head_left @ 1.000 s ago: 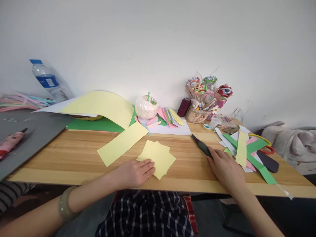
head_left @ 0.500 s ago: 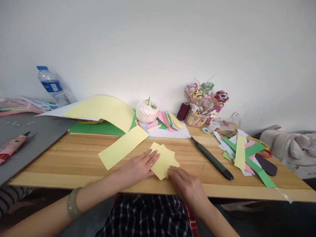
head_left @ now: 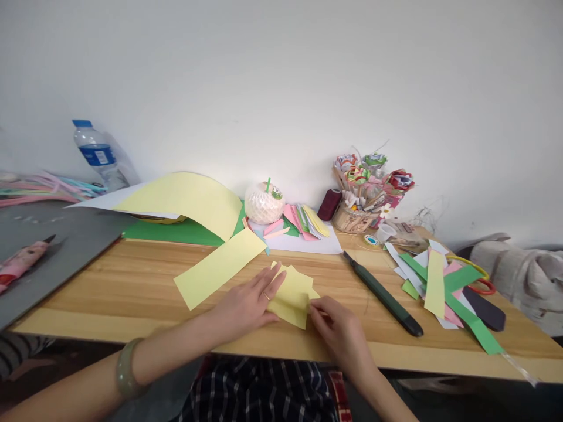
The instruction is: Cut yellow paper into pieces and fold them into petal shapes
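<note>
Several small yellow paper pieces (head_left: 290, 293) lie overlapped near the table's front edge. My left hand (head_left: 250, 298) rests on their left side, fingers stretched out and pressing down. At the right edge, my right hand (head_left: 338, 325) pinches the near corner of the top yellow paper between thumb and forefinger. That paper's near part is bent up and shaded. A long yellow paper strip (head_left: 220, 268) lies behind my left hand.
A green cutter-like tool (head_left: 382, 296) lies to the right, before a heap of paper strips (head_left: 444, 287). Behind stand a white netted ball (head_left: 264, 204), a basket of paper flowers (head_left: 354, 220) and a bottle (head_left: 99, 155). A grey mat (head_left: 65, 234) covers the left.
My right hand has taken the corner of the top yellow paper and lifted it, so the near edge now curls. The left hand keeps pressing at about the same spot. The view has shifted slightly.
</note>
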The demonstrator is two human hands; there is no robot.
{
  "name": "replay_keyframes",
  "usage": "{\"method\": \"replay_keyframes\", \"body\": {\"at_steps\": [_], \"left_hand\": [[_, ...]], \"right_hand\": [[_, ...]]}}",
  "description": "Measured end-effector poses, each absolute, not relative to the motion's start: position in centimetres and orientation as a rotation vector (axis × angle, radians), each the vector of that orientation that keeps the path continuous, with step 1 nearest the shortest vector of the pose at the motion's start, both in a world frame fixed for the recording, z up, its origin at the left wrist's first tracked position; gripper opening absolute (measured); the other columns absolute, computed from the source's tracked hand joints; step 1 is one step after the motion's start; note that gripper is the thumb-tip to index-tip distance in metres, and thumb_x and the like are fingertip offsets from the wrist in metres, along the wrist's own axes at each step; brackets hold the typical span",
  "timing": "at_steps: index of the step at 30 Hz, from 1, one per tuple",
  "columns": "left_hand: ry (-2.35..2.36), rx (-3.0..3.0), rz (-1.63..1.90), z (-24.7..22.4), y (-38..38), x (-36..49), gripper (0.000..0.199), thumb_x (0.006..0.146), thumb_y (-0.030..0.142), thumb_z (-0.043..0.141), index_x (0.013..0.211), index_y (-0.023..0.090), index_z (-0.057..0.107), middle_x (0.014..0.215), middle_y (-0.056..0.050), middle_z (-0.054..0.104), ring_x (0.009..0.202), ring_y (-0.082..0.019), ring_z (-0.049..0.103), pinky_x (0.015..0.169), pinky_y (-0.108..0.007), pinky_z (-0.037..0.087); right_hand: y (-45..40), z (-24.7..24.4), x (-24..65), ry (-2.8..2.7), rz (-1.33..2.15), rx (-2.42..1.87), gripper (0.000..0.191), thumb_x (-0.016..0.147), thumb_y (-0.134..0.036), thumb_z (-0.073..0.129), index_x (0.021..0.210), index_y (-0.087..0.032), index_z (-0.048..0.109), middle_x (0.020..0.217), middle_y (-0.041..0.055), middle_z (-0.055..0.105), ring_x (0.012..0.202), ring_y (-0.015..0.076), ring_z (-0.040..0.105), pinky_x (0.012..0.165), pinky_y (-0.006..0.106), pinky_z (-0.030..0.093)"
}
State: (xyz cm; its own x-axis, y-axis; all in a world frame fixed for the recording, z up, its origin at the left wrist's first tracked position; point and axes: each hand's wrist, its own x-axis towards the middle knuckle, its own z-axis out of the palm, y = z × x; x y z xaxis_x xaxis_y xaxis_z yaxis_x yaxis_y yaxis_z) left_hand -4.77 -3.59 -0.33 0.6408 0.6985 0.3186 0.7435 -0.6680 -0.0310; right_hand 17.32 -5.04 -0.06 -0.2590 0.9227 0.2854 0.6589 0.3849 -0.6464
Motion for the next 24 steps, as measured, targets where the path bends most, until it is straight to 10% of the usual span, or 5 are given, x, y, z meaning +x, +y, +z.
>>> {"method": "replay_keyframes", "body": {"at_steps": [6,12,16,24], "left_hand": [[-1.23,-2.698,-0.424,-0.9,-3.9,-5.0,0.103,0.079,0.048,0.062,0.141,0.005,-0.009,0.144,-0.027,0.02,0.123,-0.032,0.043,0.089,-0.038,0.048],[-1.131,-2.725,-0.278,-0.3,-4.1,-5.3,0.069,0.08,0.046,0.061,0.137,0.021,0.032,0.146,-0.018,0.023,0.113,-0.03,0.053,0.08,-0.035,0.051],[-1.001,-2.762,-0.269,-0.5,-3.3,-6.5,0.041,0.087,0.046,0.052,0.123,0.025,0.053,0.134,-0.005,0.049,0.12,-0.026,0.049,0.093,-0.036,0.045],[-1.101,-2.485,-0.332,-0.9,-2.2,-9.3,0.045,0.094,0.045,0.036,0.116,0.011,0.057,0.12,-0.015,0.059,0.109,-0.03,0.056,0.087,-0.042,0.046]], "right_hand": [[-4.0,0.3,18.8,-1.8,0.915,-1.413,0.033,0.079,-0.046,0.054,0.064,-0.017,0.057,0.056,-0.0012,0.057,0.051,0.0113,0.053,0.046,0.02,0.042],[-3.4,0.7,21.2,-1.169,1.129,-1.394,0.032,0.068,-0.047,0.068,0.066,-0.018,0.055,0.064,-0.0024,0.057,0.059,0.0125,0.056,0.055,0.023,0.049],[-2.9,1.2,23.0,-0.845,0.992,-1.335,0.031,0.063,-0.045,0.073,0.072,-0.021,0.056,0.075,-0.0018,0.062,0.07,0.0146,0.061,0.065,0.027,0.053],[-4.5,1.9,26.0,-1.401,0.573,-1.35,0.01,0.075,-0.036,0.064,0.077,-0.026,0.061,0.085,0.0025,0.068,0.088,0.0212,0.065,0.078,0.031,0.054]]}}
